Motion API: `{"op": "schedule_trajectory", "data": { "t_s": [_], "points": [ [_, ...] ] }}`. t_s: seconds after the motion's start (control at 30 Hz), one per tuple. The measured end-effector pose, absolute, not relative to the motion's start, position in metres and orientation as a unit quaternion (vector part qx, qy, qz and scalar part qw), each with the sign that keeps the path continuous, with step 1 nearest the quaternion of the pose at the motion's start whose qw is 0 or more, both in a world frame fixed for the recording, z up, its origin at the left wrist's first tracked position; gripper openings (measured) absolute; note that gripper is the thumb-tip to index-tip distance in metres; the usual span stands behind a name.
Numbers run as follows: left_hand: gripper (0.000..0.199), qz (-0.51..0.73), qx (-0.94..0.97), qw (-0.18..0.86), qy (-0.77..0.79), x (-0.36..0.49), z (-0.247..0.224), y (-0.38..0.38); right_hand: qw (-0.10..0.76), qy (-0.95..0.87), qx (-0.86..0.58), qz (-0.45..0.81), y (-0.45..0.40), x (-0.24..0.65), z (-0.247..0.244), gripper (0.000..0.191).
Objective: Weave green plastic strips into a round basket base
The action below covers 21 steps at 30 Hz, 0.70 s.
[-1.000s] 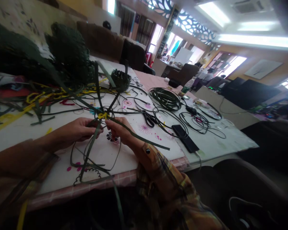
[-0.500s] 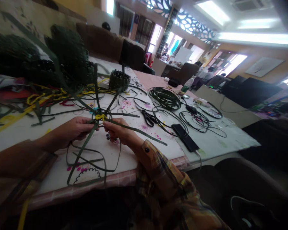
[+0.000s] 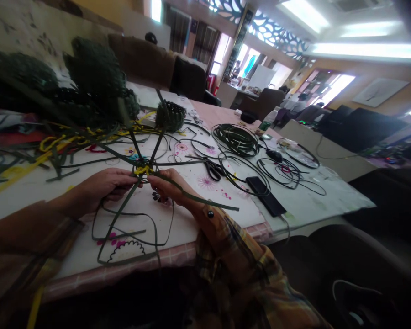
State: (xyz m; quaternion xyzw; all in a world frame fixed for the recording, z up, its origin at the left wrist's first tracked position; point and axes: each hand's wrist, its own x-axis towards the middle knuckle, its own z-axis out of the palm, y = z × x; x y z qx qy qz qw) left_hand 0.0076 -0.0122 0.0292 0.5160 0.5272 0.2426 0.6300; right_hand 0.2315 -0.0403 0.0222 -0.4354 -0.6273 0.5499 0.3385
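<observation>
Between my two hands is a small weave of dark green strips (image 3: 144, 163), with yellow cord (image 3: 144, 170) worked into its near side. Long strip ends fan out from it in several directions. My left hand (image 3: 114, 182) pinches the left edge of the weave between thumb and fingers. On the other side, my right hand (image 3: 166, 183) is closed on the right edge, beside a strip (image 3: 205, 199) that runs out over the wrist. A thin strip loops down below the hands over the white flowered cloth (image 3: 188, 228). The fingertips partly hide the weave's middle.
Black scissors (image 3: 213, 170) lie right of my hands, with a coil of green strip (image 3: 235, 139) behind and a phone (image 3: 265, 195) farther right. A small woven basket (image 3: 170, 115) stands behind. Larger green woven pieces (image 3: 92, 77) and loose yellow cord (image 3: 55, 142) lie on the left.
Both hands keep their hold. The upright strips have swung leftward at their tops, and the thin loop below has shifted slightly.
</observation>
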Motion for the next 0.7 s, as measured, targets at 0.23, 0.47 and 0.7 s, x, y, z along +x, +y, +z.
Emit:
{"op": "schedule_trajectory", "data": {
  "t_s": [0.23, 0.47, 0.7],
  "points": [
    [0.029, 0.279, 0.565, 0.621, 0.466, 0.010, 0.020, -0.014, 0.346, -0.614, -0.407, 0.581, -0.025, 0.230, -0.001, 0.055],
    [0.035, 0.281, 0.582, 0.576, 0.500, 0.004, 0.019, -0.006, 0.343, -0.563, -0.367, 0.657, -0.023, 0.229, -0.002, 0.057],
    [0.035, 0.283, 0.563, 0.601, 0.491, 0.007, 0.027, -0.012, 0.357, -0.529, -0.360, 0.681, -0.027, 0.228, -0.001, 0.052]
  ]
}}
